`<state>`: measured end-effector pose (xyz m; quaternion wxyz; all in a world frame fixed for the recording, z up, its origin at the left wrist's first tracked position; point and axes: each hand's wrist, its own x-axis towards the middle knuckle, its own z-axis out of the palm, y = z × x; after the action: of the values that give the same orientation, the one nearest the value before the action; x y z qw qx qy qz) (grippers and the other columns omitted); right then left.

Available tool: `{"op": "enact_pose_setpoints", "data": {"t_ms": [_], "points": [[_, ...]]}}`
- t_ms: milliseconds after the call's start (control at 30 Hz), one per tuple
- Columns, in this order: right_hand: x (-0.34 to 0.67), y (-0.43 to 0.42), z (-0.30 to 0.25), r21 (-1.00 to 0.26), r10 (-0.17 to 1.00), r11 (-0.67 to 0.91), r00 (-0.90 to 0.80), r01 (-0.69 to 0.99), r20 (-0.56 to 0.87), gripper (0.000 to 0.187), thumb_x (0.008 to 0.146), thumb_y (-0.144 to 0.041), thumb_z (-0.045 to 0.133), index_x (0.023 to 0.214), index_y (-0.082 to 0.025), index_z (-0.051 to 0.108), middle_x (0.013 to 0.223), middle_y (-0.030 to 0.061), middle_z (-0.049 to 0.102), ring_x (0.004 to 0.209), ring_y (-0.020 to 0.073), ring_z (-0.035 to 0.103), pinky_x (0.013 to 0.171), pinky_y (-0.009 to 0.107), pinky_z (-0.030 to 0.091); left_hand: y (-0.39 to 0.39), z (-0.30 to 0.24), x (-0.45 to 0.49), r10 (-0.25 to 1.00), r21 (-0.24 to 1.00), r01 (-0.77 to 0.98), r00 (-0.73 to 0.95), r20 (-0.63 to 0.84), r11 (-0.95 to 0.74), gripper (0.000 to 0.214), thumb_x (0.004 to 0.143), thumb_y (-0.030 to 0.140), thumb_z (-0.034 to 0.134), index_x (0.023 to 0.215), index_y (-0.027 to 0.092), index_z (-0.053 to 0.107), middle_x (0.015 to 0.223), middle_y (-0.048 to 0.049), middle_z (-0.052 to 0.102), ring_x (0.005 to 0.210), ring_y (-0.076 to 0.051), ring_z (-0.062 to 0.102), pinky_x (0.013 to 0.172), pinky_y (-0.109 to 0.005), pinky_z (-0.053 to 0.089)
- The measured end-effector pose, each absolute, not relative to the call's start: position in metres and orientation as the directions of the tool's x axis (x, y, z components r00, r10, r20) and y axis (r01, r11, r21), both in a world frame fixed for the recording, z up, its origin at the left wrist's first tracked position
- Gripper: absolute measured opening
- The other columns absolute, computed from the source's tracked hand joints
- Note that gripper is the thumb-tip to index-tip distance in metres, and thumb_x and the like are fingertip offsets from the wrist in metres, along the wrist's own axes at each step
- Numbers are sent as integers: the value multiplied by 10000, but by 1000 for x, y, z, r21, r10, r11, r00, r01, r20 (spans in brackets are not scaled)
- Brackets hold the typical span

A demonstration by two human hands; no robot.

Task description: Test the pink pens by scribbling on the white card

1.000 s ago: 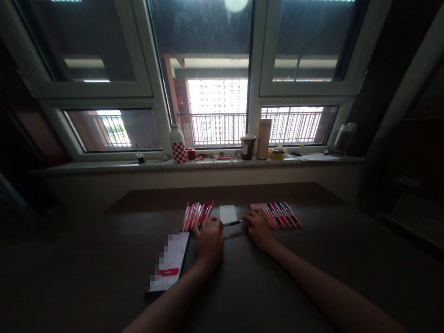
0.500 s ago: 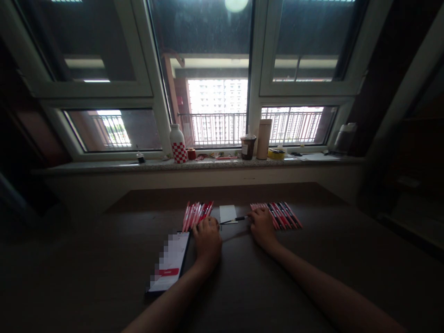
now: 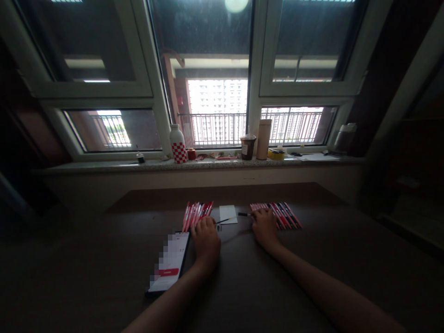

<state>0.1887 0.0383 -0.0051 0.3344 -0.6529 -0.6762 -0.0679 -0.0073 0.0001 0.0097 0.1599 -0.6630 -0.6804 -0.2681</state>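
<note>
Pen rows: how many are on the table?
2: left row, left of the card, partly behind the left hand; right row, right of the card, partly behind the right hand.

From my left fingers (image 3: 204,223) a thin dark rod (image 3: 224,221) juts into the gap, and a black-ended piece (image 3: 243,214) from my right fingers (image 3: 261,214); the tips stand apart, with a narrow opening between. The left row of pencils (image 3: 192,215) and the phone (image 3: 175,259) crowd my left side, the right row of pencils (image 3: 287,215) my right. Between my forearms the surface (image 3: 243,286) gives wide passage; beyond both rows runs a free strip.
</note>
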Motion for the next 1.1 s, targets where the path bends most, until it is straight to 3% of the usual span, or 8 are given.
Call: {"op": "enact_pose_setpoints", "data": {"t_ms": [667,1100], "points": [[183,35,-4,-317,829,179,30,931,558,142,854,-238,558,895,-214,692,958,91,637,991,278,439,869,401,306,2,10,-2,828,107,994,-31,561,-35,287,920,285,322,988,125,551,1033,-125,589,943,-232,499,919,-413,331],[181,32,1,-325,849,172,27,930,528,155,856,-253,555,897,-215,699,967,67,649,1006,262,441,892,379,291,1,9,4,800,19,995,70,596,-101,286,907,269,363,1066,136,561,1187,-126,569,1099,-262,486,1013,-511,286]]}}
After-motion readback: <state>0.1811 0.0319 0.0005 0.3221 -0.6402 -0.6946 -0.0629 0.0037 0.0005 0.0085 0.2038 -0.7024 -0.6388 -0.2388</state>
